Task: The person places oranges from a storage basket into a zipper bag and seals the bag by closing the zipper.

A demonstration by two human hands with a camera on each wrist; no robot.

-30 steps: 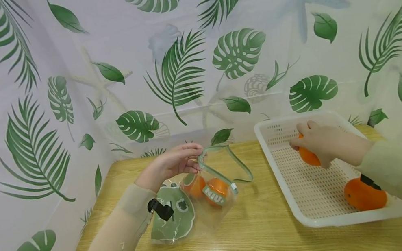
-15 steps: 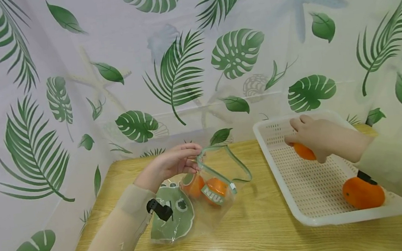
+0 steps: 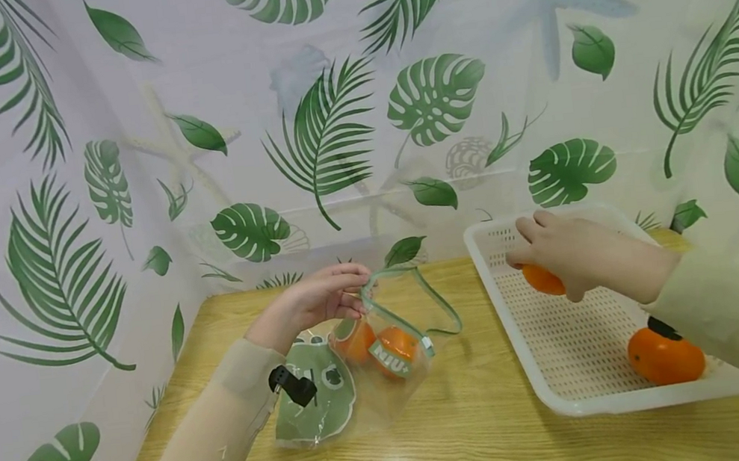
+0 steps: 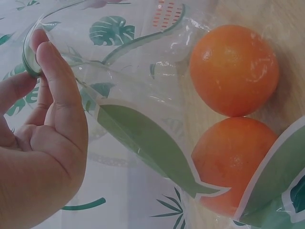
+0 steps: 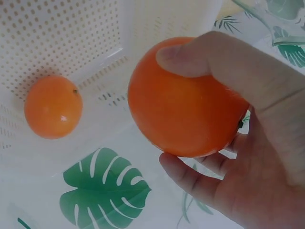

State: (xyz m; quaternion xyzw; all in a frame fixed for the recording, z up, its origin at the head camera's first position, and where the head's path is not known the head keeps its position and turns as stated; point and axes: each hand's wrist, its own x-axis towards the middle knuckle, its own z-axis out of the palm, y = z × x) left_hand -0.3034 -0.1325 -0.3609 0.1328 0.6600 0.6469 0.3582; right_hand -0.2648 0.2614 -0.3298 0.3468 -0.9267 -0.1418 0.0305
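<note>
My left hand (image 3: 322,295) pinches the green-edged rim of a clear zip bag (image 3: 387,401) between thumb and fingers, and its mouth stands open. Inside the bag sit two oranges (image 4: 233,71), one against the other, partly behind the bag's green print. Over the far left part of a white basket, my right hand (image 3: 574,250) grips another orange (image 5: 181,105), thumb on one side and fingers on the other. A further orange (image 3: 665,356) lies in the basket's near right corner, beneath the right forearm.
The white perforated basket (image 3: 541,385) stands on the right of the wooden table (image 3: 460,446). A leaf-printed cloth (image 3: 344,113) hangs behind and to the left. Each wrist wears a black strap mount (image 3: 294,386).
My right hand has moved left and slightly up with the orange, toward the basket's left rim. The left hand and the bag have stayed in place.
</note>
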